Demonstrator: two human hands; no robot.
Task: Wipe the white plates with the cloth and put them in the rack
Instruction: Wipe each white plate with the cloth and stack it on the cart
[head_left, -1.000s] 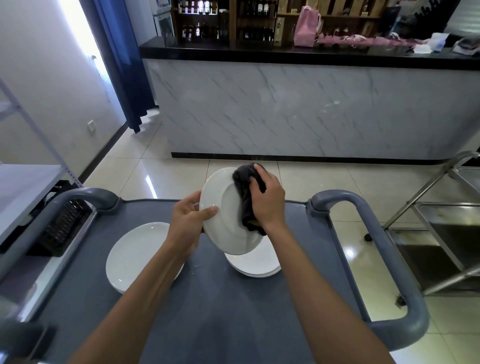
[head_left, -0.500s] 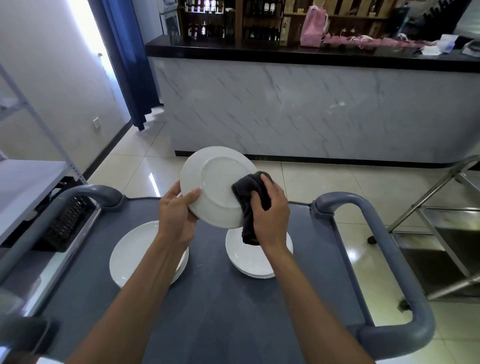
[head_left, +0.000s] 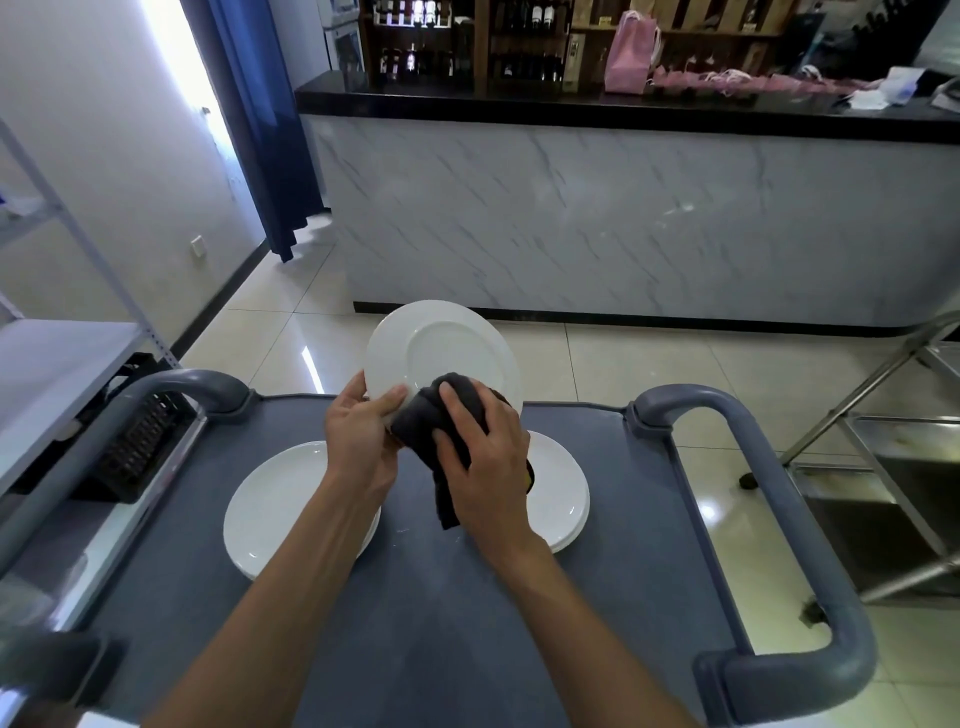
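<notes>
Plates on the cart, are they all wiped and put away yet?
Not yet. Nothing visibly sits in a rack. The left hand holds one white plate up while the right hand presses the dark cloth on its lower edge. Still lying on the grey cart: a plate on the left and a stack on the right.

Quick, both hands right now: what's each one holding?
Left hand: grips the lower rim of the raised white plate, thumb on its face.
Right hand: holds the dark cloth against that plate's lower edge.
</notes>
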